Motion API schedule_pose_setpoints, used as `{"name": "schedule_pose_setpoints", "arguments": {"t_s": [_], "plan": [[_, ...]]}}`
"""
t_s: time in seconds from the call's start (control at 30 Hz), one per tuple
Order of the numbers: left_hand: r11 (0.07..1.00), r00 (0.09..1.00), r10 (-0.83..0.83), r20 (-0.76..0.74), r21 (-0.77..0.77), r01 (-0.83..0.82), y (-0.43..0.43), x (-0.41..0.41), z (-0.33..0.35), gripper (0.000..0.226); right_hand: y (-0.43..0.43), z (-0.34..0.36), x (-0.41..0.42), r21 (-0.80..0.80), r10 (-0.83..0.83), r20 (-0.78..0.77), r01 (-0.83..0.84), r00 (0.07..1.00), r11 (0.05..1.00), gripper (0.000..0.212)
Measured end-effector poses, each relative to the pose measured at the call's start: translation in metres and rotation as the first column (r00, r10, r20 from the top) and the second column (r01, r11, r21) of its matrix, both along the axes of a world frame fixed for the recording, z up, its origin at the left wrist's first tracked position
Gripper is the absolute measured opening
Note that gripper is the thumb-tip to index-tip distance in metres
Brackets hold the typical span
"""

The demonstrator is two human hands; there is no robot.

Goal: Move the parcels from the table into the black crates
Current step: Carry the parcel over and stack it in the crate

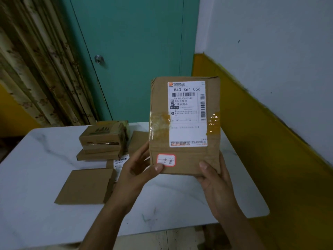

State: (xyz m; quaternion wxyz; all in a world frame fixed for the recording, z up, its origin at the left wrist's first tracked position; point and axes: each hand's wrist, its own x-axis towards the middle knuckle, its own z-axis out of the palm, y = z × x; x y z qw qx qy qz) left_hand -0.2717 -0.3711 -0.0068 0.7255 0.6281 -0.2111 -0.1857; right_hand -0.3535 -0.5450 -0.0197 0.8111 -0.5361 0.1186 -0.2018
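My left hand (pixel 137 170) and right hand (pixel 214 181) hold labelled parcel (pixel 185 123) upright over table (pixel 45 159), fingers (pixel 158 167) pinching its bottom edge. Left of it: parcel stack (pixel 102 139), flat parcel (pixel 86 186).

I count two hands in view, the left hand (pixel 137 170) and the right hand (pixel 214 179), gripping one raised parcel (pixel 185 123) between them. That parcel carries two stickers: one large shipping label (pixel 187 112) and one small red-edged sticker (pixel 166 160) beside the left thumb. On the one table (pixel 45 159) below the hands I count one flat parcel (pixel 86 186) left of the left wrist, one labelled parcel (pixel 119 162) partly hidden behind the left hand, one brown parcel (pixel 137 141) just beyond the left fingers, and one stack (pixel 102 139) farther left, at least two boxes, its layers too blurred for a sure count.
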Motion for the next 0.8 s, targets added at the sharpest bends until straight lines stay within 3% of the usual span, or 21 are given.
{"name": "schedule_pose_setpoints", "arguments": {"t_s": [0.17, 0.37, 0.5, 0.8], "plan": [[0.998, 0.997, 0.055, -0.052, 0.008, -0.055, 0.002, -0.006, -0.001, 0.094, -0.006, -0.002, -0.006, -0.05, 0.098, 0.004, -0.098, 0.995, 0.994, 0.092], [0.998, 0.999, 0.043, -0.027, 0.048, -0.041, 0.009, -0.011, -0.004, 0.094, -0.008, -0.004, -0.011, -0.058, 0.145, 0.004, -0.144, 0.989, 0.988, 0.077], [0.997, 0.998, 0.058, -0.021, 0.053, -0.057, 0.012, -0.018, -0.007, 0.095, -0.007, -0.008, -0.011, -0.047, 0.163, -0.008, -0.163, 0.987, 0.985, 0.095], [0.98, 0.979, 0.197, -0.056, 0.05, -0.194, 0.046, -0.041, -0.02, 0.088, 0.017, -0.028, 0.002, -0.053, 0.287, -0.089, -0.292, 0.954, 0.955, 0.103]]}}
